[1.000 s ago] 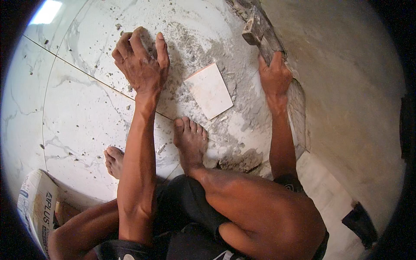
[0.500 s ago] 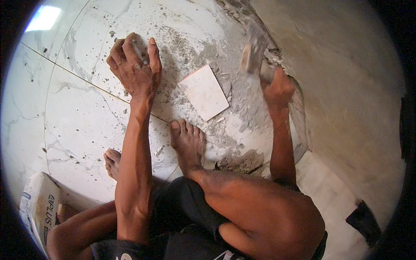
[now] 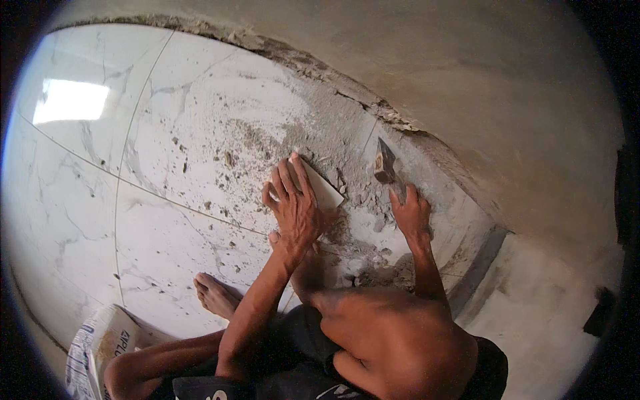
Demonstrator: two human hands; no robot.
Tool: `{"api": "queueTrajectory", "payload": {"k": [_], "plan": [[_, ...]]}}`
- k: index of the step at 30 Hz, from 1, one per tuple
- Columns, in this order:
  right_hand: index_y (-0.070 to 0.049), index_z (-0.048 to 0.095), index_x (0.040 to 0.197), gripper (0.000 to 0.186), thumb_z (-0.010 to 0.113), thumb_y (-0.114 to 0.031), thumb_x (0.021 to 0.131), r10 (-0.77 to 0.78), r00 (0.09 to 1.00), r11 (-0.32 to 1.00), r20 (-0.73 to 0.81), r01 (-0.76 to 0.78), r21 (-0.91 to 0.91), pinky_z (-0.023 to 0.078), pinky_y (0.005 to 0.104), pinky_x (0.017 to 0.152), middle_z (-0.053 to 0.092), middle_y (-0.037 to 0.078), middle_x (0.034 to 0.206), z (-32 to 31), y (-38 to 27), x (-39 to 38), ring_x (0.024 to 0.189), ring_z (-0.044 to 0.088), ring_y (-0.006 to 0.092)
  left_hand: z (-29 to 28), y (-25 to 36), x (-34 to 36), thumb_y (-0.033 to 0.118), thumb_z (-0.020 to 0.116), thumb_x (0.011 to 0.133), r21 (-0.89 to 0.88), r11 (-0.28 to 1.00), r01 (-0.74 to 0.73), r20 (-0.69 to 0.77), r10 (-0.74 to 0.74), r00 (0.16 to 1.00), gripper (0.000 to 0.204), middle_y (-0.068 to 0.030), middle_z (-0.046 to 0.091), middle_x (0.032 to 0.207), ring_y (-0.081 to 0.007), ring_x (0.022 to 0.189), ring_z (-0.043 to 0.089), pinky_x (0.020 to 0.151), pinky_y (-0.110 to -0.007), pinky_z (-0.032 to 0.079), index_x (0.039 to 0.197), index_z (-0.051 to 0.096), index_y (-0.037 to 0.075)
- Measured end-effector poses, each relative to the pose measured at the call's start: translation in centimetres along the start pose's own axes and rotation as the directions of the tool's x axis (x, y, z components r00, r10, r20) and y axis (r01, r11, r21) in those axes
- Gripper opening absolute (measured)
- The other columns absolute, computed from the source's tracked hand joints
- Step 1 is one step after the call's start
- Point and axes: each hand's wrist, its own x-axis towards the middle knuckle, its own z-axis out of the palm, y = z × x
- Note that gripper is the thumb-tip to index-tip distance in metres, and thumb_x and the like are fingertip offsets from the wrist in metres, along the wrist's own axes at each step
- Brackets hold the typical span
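My left hand (image 3: 297, 210) lies over a small square of white tile (image 3: 323, 186), with its visible fingers stretched out and slightly apart. Its thumb is hidden, and the palm covers much of the tile. My right hand (image 3: 412, 212) is closed round the short handle of a hammer (image 3: 384, 163). The hammer's worn metal head, tapering at one end, sits above the dusty floor to the right of the tile. Beneath my left wrist, most of one bare foot (image 3: 274, 238) is hidden; the other foot (image 3: 215, 295) rests farther left.
Grey mortar rubble and dust (image 3: 353, 190) spread over the marbled white floor tiles (image 3: 180, 260). A rough broken edge (image 3: 400, 120) runs along the foot of the plastered wall (image 3: 493, 120). Broken mortar chunks (image 3: 380, 275) lie by my right knee. At lower left stands a printed white package (image 3: 110, 343).
My left hand has come down from beside the tile onto it. My right hand, blurred before while swinging the hammer near the wall edge, now holds it nearer. The view has shifted.
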Motion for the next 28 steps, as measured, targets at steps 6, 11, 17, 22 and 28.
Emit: {"api": "queueTrajectory", "payload": {"k": [6, 11, 17, 22, 28], "plan": [[0.002, 0.058, 0.106, 0.041, 0.067, -0.033, 0.087, -0.013, 0.999, 0.977, -0.033, 0.020, 0.210, 0.052, 0.0411, 0.053, 0.065, 0.021, 0.072, -1.1, 0.4, -0.7, 0.061, 0.066, 0.0357, -0.2, 0.0, 0.2, 0.054, 0.087, 0.039, -0.131, 0.988, -0.077, 0.012, 0.080, 0.997, 0.139, -0.0275, 0.027, 0.137, -0.0422, 0.127, 0.026, 0.095, -0.057, 0.018, 0.146, 0.018, -0.001], [0.001, 0.057, 0.095, 0.034, 0.068, -0.030, 0.086, -0.136, 0.991, 0.955, -0.002, 0.132, 0.265, 0.048, 0.0385, 0.047, 0.061, 0.019, 0.064, -4.1, -3.7, 6.3, 0.055, 0.064, 0.0327, -1.6, -0.8, 1.0, 0.057, 0.086, 0.036, -0.228, 0.971, -0.069, -0.057, 0.058, 0.997, 0.141, -0.0278, 0.027, 0.136, -0.0440, 0.125, 0.026, 0.094, -0.060, 0.021, 0.147, 0.018, 0.003], [0.001, 0.058, 0.096, 0.038, 0.064, -0.036, 0.088, -0.309, 0.951, 0.944, -0.031, 0.311, 0.115, 0.049, 0.0394, 0.047, 0.059, 0.018, 0.059, -3.0, -3.2, 13.1, 0.053, 0.062, 0.0308, -2.5, -2.6, 2.0, 0.060, 0.084, 0.041, -0.296, 0.951, -0.086, -0.241, 0.012, 0.970, 0.136, -0.0272, 0.027, 0.134, -0.0440, 0.124, 0.027, 0.094, -0.061, 0.025, 0.148, 0.020, 0.005], [0.000, 0.058, 0.095, 0.040, 0.061, -0.040, 0.090, -0.281, 0.959, 0.955, -0.038, 0.283, 0.087, 0.047, 0.0401, 0.044, 0.057, 0.015, 0.053, -2.4, -4.5, 14.3, 0.046, 0.061, 0.0270, -4.6, -4.2, 3.4, 0.061, 0.085, 0.043, -0.398, 0.913, -0.086, -0.364, -0.072, 0.929, 0.137, -0.0258, 0.026, 0.136, -0.0433, 0.127, 0.028, 0.095, -0.061, 0.033, 0.149, 0.018, 0.007], [-0.005, 0.052, 0.121, 0.050, 0.058, -0.045, 0.090, -0.295, 0.905, 0.931, 0.307, 0.345, -0.120, 0.055, 0.0483, 0.058, 0.068, 0.017, 0.073, -2.2, -4.8, 13.4, 0.063, 0.067, 0.0390, -6.5, -3.8, 6.0, 0.062, 0.084, 0.045, -0.648, 0.761, -0.024, -0.347, -0.267, 0.899, 0.137, -0.0232, 0.026, 0.136, -0.0407, 0.132, 0.027, 0.099, -0.063, 0.037, 0.150, 0.013, 0.010]]}}
